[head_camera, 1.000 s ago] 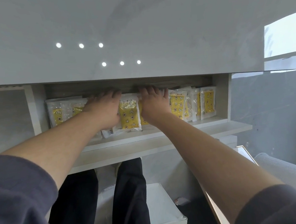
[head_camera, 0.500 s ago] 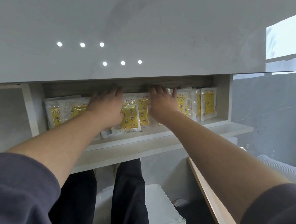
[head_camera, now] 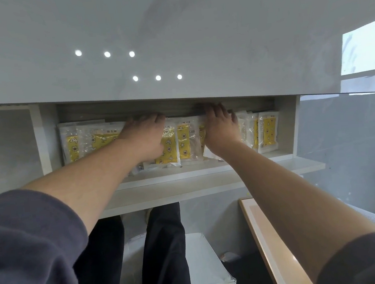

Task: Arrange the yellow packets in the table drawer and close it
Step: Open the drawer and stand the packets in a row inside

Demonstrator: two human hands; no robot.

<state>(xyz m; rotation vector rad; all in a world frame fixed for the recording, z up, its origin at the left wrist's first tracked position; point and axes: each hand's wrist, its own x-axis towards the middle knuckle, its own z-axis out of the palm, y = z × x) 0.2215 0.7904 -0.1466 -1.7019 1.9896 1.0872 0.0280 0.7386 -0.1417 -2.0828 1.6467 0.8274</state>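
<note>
The table drawer (head_camera: pixel 207 172) stands pulled out under the glossy grey tabletop. Several yellow packets (head_camera: pixel 183 140) in clear wrappers lie side by side across it, overlapping. My left hand (head_camera: pixel 146 136) lies flat on the packets left of centre, fingers reaching toward the drawer's back. My right hand (head_camera: pixel 219 127) lies flat on the packets right of centre, fingers also stretched to the back. More packets show at the far left (head_camera: pixel 72 146) and far right (head_camera: pixel 269 129). Both hands hide the packets beneath them.
The grey tabletop (head_camera: pixel 172 40) overhangs the drawer's back. Below are my dark trouser legs (head_camera: pixel 164 247), a white box (head_camera: pixel 207 265) on the floor and a wooden board edge (head_camera: pixel 267 244) at the right. A grey wall panel stands right of the drawer.
My right hand has slid to the right across the packets, uncovering two packets in the middle. My left hand has stayed nearly in place.
</note>
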